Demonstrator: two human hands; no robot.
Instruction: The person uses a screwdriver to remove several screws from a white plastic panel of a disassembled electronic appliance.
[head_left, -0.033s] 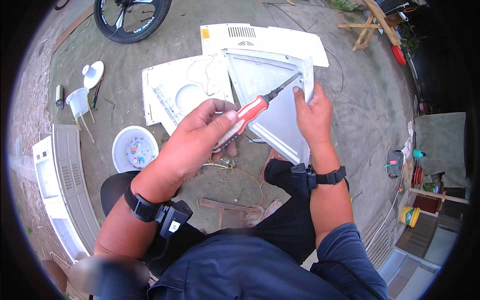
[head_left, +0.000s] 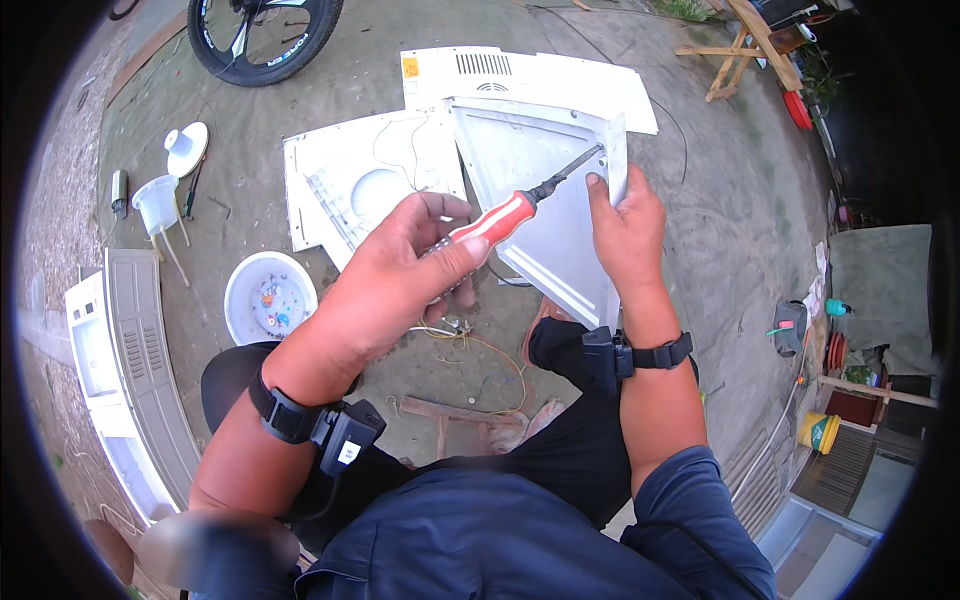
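Screwdriver handle, red and white, sits pinched in the left hand, whose forearm comes up from the lower left. The back of that hand faces up, with the thumb laid along the handle and the fingers curled about its far side. On the other side the right forearm runs almost straight up, and the right hand clasps the right edge of a grey metal panel, thumb on the inner face and fingers round the outside. From the left hand the dark shaft slants up and to the right, across the panel, its tip ending near the upper right corner, just above the right thumb. Whether the tip meets a screw there, I cannot quite tell at this angle.

Counted out, there is one screwdriver, one held panel and two white panels beyond it, one with a round recess and one with a row of slots. One white basin stands left of the left hand, two black wrist straps circle the forearms, and one bicycle wheel shows at the top
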